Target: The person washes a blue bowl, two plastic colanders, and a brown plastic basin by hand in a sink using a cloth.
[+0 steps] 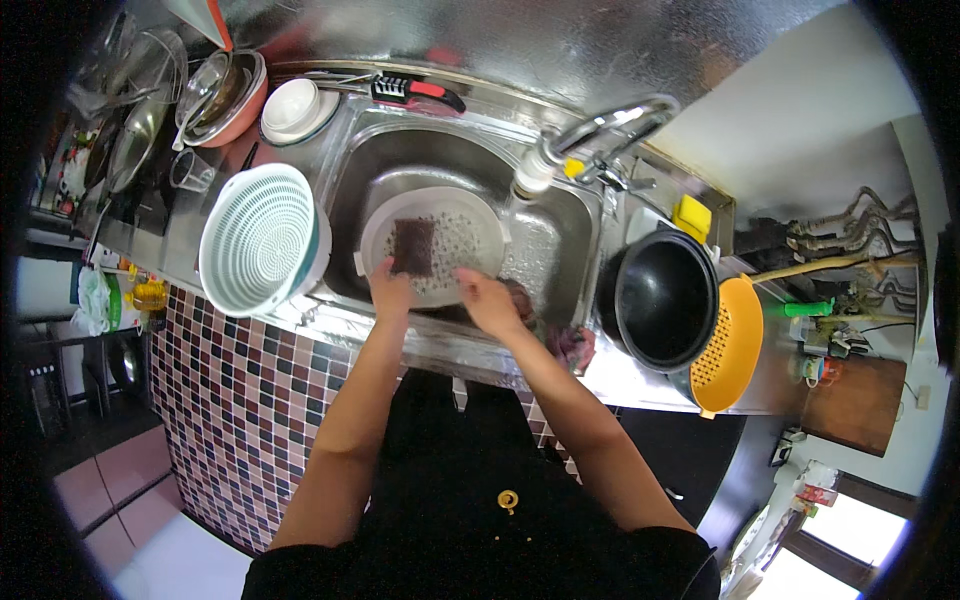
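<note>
A pale round basin (480,206) with small side handles sits in the stainless-steel sink (547,259); dark spots cover its bottom. Inside it, toward the left, lies a brown rectangular scouring pad (414,246). My left hand (391,291) is at the basin's near-left rim, its fingertips close to the pad's lower corner. Over the near-right rim is my right hand (487,301), fingers pointing inward. Both hands are slightly blurred, so their grip is unclear. Beside my right wrist a dark reddish cloth-like bundle (571,347) rests on the sink's front edge.
A white-green colander (262,240) stands left of the sink, near white bowls (291,109) and a knife sharpener (420,93). The faucet (536,169) overhangs the sink. At right are a black pot (666,300), an orange strainer (731,345) and a yellow sponge (692,217).
</note>
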Demonstrator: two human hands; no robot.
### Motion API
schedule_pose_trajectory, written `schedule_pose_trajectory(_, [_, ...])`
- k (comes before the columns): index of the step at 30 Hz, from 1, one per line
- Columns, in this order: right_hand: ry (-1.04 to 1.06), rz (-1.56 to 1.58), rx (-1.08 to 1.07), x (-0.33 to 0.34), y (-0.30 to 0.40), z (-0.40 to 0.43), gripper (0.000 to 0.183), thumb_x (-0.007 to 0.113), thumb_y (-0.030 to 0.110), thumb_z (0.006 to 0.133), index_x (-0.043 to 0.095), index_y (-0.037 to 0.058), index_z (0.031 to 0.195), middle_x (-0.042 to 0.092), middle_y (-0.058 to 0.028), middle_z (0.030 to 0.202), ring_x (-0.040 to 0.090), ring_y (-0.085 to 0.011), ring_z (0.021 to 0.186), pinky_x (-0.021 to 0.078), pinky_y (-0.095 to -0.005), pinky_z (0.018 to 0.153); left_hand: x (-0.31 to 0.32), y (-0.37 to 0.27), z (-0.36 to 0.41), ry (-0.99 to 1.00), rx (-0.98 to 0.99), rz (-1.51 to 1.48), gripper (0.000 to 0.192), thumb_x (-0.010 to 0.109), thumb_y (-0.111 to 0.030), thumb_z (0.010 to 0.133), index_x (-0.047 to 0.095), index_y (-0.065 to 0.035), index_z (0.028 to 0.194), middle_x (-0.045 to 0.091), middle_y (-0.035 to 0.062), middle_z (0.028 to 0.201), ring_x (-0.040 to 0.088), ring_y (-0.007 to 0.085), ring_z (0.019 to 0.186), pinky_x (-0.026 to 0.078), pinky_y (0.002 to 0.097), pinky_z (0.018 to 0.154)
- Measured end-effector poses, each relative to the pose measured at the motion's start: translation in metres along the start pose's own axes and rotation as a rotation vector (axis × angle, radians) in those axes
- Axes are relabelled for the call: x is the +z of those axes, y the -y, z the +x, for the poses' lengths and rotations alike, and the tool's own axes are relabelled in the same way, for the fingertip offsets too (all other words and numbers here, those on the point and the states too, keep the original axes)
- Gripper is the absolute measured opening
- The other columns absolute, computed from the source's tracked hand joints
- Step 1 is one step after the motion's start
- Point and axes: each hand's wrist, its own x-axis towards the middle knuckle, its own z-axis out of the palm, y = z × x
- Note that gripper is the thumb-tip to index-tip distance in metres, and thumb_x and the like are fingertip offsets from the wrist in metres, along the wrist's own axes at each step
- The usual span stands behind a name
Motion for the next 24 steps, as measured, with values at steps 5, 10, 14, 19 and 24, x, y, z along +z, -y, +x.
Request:
schedule_pose_trajectory(5, [0.054, -0.376, 0.006, 0.092, 0.024, 0.093, 0.057, 0.054, 0.011, 0.086, 0.039, 0.0247, 0.14, 0.02, -0.0157, 0.152, 0.024, -0.0353, 0.137, 0.0277, -0.0454, 0.109, -0.029, -0.02, 0.027, -0.174, 0.24, 0.493, 0.061, 0.062, -0.003, 0.075, 0.041, -0.0007, 0.132, 0.033, 0.0229, 0.141, 0.031, 0.0361, 0.131, 0.029, 0.0398, 0.107])
schedule_pose_trajectory(10, [0.162, -0.55, 0.123, 0.139, 0.029, 0.137, 0.053, 0.065, 0.012, 0.077, 0.051, 0.0184, 0.128, 0.02, -0.0088, 0.151, 0.018, -0.036, 0.138, 0.0354, -0.0431, 0.105, -0.049, -0.017, 0.066, 0.09, -0.347, 0.151, 0.072, 0.061, -0.008, 0.081, 0.026, -0.0031, 0.143, 0.04, 0.0179, 0.14, 0.041, 0.0286, 0.127, 0.033, 0.038, 0.104])
schedule_pose_trajectory(14, [0.224, -0.591, 0.175, 0.144, -0.029, 0.131, 0.049, 0.068, 0.01, 0.073, 0.056, 0.0152, 0.121, 0.028, -0.0068, 0.146, 0.026, -0.0348, 0.133, 0.0388, -0.0441, 0.101, -0.045, 0.002, 0.083, 0.294, -0.337, 0.02, 0.071, 0.064, -0.008, 0.079, 0.029, -0.0029, 0.141, 0.048, 0.0169, 0.132, 0.047, 0.028, 0.121, 0.037, 0.0366, 0.101])
schedule_pose_trajectory(19, [0.133, -0.705, 0.265, 0.105, -0.042, 0.11, 0.053, 0.068, 0.008, 0.073, 0.054, 0.0145, 0.124, 0.034, -0.0114, 0.14, 0.036, -0.0336, 0.126, 0.0401, -0.0437, 0.099, -0.028, 0.027, 0.092, 0.375, -0.128, 0.136, 0.063, 0.065, -0.01, 0.072, 0.043, 0.0014, 0.129, 0.055, 0.0178, 0.123, 0.054, 0.0291, 0.113, 0.042, 0.0374, 0.095])
schedule_pose_trajectory(24, [-0.204, -0.304, 0.303, 0.09, -0.062, 0.104, 0.055, 0.068, 0.006, 0.072, 0.053, 0.0113, 0.125, 0.043, -0.0171, 0.132, 0.044, -0.035, 0.12, 0.0388, -0.0431, 0.1, -0.004, 0.018, 0.079, 0.39, -0.063, 0.336, 0.069, 0.063, -0.01, 0.073, 0.037, -0.0009, 0.135, 0.054, 0.0209, 0.123, 0.049, 0.033, 0.118, 0.039, 0.0401, 0.099])
